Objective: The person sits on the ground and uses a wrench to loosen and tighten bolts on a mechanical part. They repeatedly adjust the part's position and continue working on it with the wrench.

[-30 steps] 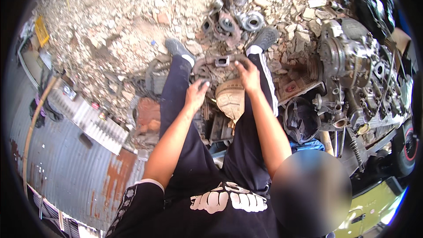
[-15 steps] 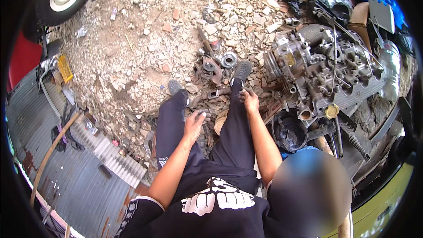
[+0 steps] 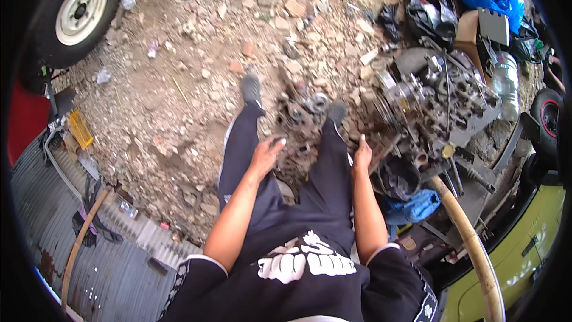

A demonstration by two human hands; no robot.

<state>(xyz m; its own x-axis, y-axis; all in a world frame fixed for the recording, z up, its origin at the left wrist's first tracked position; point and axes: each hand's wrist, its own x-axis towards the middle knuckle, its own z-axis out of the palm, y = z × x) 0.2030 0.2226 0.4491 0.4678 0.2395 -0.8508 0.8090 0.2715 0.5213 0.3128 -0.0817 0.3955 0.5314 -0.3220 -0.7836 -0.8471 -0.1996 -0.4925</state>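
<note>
The left hand (image 3: 267, 155) is loosely spread, with nothing seen in it; I cannot tell how the right hand (image 3: 361, 156) is closed. Between them lies a rusty brown metal part (image 3: 303, 151). It looks heavy and rough, so a slow, two-handed hold seems best. Right of the right hand sits a big grey metal engine (image 3: 444, 106).

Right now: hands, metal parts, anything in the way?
Left hand open, empty. Right hand holds nothing visible. Metal parts between feet. Right leg between right hand and parts.
</note>
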